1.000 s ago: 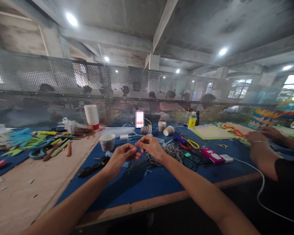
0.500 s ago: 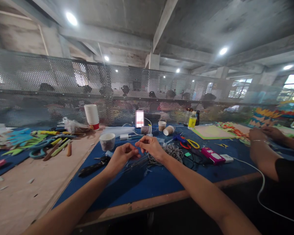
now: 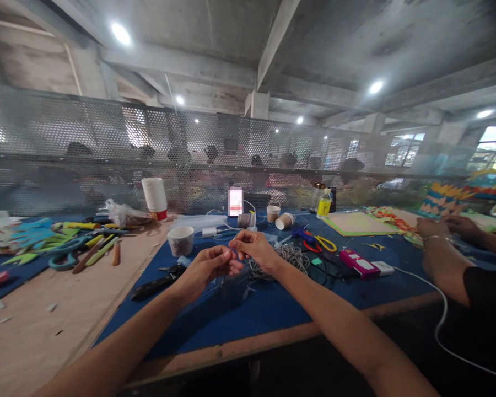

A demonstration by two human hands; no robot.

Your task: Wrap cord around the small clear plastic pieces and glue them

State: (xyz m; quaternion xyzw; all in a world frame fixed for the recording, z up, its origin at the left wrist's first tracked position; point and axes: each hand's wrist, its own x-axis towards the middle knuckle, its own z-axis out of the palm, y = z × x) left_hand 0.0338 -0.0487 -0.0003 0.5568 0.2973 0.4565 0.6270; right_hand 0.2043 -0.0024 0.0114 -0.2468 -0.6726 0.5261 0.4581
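Observation:
Above the blue table surface, my left hand (image 3: 209, 268) and my right hand (image 3: 254, 248) meet at their fingertips. Both are closed in a pinch. Whatever lies between the fingers is too small to name. Just behind and below my right hand is a tangled heap of grey cord (image 3: 291, 260). A black-handled tool (image 3: 155, 286) rests on the table left of my left hand, its far end close to the wrist. Beyond it stands a paper cup (image 3: 181, 241). Clear plastic film (image 3: 235, 286) seems to lie beneath my hands.
Scissors (image 3: 64, 255) and sticks lie at left beside stacked paper cups (image 3: 154, 198). Pliers with red and yellow handles (image 3: 324, 243), a magenta box (image 3: 359, 264) and a yellow-labelled bottle (image 3: 324, 205) are at right. A co-worker's hands (image 3: 436, 234) work at far right. A mesh screen (image 3: 215, 182) stands behind.
My left hand has shifted slightly right, closer against my right fingertips, and its fingers have turned a little. My right hand has barely moved.

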